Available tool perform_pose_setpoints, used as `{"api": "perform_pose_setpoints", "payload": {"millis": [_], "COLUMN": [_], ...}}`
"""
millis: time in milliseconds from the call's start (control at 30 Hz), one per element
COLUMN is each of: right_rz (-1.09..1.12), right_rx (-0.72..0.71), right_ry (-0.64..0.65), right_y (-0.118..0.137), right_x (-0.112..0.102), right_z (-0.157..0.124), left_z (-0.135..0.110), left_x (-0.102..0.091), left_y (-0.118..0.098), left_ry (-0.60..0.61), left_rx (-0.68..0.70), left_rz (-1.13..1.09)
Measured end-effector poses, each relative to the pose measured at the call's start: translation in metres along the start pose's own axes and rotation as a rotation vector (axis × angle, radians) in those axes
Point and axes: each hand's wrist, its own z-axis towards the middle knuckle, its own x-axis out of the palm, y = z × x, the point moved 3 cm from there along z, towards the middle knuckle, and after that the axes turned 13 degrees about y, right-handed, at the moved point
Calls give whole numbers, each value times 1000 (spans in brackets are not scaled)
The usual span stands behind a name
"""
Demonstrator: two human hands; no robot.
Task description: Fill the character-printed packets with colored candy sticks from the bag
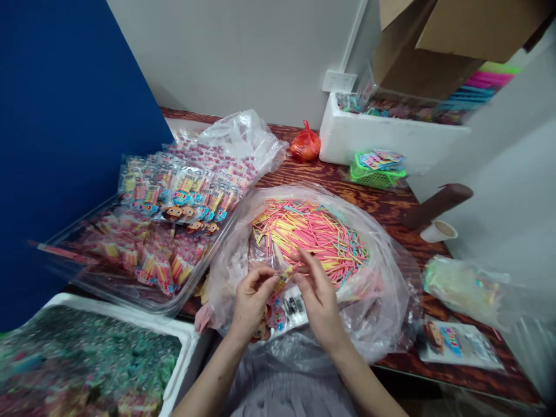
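My left hand pinches a small clear packet with yellow in it between thumb and fingertips. On the packet's other end are the fingertips of my right hand, its thumb and forefinger curved round that end. Both hands are over the near edge of a large clear plastic bag, opened out around a heap of thin pink, yellow and blue sticks. Just under my hands lies a printed clear pouch with a cartoon face, partly hidden by my fingers.
Left stands a clear plastic tub of small packets, with printed pouches piled on top. A white foam box is at the lower left. To the right are a paper cup, a green basket and a flat printed pouch.
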Motion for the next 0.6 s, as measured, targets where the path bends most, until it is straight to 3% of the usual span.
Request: {"api": "perform_pose_setpoints", "payload": {"millis": [67,200,367,467,533,600], "right_rz": [-58,-231,-236,-237,-194,-61], "right_rx": [-47,-155,-185,-211,-201,-143], "right_ry": [-48,64,27,61,152,250], "right_y": [3,8,11,15,16,10], "right_x": [-2,2,2,2,3,1], "right_z": [-2,0,2,3,5,10], "left_z": [1,2,4,10,15,22], "left_x": [1,6,2,-2,-4,-9], "left_y": [-4,-15,-27,-30,-30,-27], "left_ry": [11,30,64,234,396,477], "left_rx": [14,52,59,-31,-123,-186], "left_rz": [7,32,30,68,119,155]}}
